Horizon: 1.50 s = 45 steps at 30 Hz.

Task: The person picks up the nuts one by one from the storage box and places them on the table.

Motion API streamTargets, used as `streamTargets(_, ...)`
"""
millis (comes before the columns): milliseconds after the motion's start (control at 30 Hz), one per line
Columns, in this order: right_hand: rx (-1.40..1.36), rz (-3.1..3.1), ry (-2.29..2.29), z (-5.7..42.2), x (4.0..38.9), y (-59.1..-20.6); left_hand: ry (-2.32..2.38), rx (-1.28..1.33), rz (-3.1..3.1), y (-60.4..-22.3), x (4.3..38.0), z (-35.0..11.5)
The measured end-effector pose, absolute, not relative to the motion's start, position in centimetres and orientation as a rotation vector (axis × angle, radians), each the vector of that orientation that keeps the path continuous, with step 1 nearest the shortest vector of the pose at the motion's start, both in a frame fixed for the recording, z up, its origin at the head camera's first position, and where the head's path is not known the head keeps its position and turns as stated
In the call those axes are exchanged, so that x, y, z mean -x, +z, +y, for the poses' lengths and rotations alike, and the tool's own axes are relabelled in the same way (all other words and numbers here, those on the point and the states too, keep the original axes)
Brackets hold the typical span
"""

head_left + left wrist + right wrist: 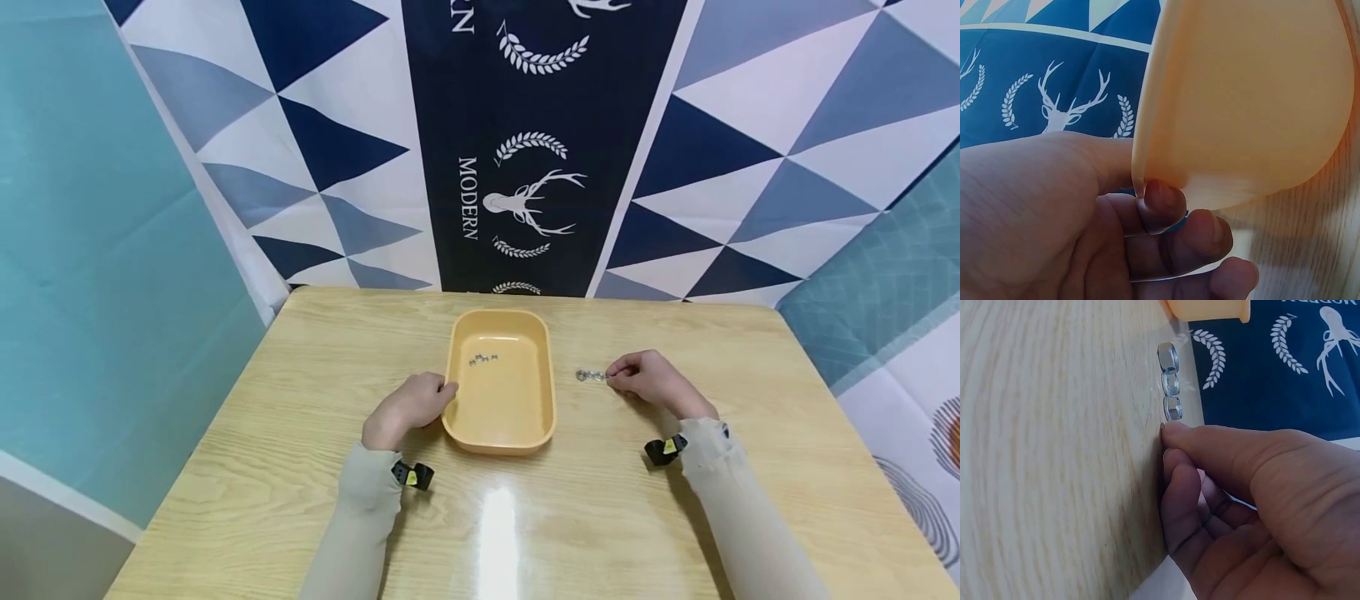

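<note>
At its left rim, my left hand (411,408) grips a yellow plastic tray (501,442), thumb over the edge and fingers against the outer wall. Several small metal nuts (483,359) lie on the tray floor toward its far left. To the right of the tray, my right hand (651,379) is down at the tabletop, its thumb and forefinger pinching a small metal nut that the fingertips mostly hide. Three shiny hex nuts (1170,382) stretch in a row from those fingertips toward the tray; the farthest is the largest.
Both hands work over a light wood-grain table (315,500). A patterned cloth (525,100) with deer heads and triangles hangs behind its far edge. Each wrist wears a small black camera (414,476) on a strap.
</note>
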State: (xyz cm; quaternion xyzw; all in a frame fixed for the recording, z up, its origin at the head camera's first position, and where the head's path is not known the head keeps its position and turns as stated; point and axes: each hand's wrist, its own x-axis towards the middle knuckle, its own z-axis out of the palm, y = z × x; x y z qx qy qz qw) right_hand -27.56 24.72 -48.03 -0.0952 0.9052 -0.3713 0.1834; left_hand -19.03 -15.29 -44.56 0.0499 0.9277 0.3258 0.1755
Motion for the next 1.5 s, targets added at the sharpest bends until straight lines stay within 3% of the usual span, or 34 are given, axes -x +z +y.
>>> streamTargets(1500, 0.222, 2.606, -1.088, 24.84, 26.97, -48.13, 0.913, -0.12, 2.629, -44.47, 19.01, -14.77)
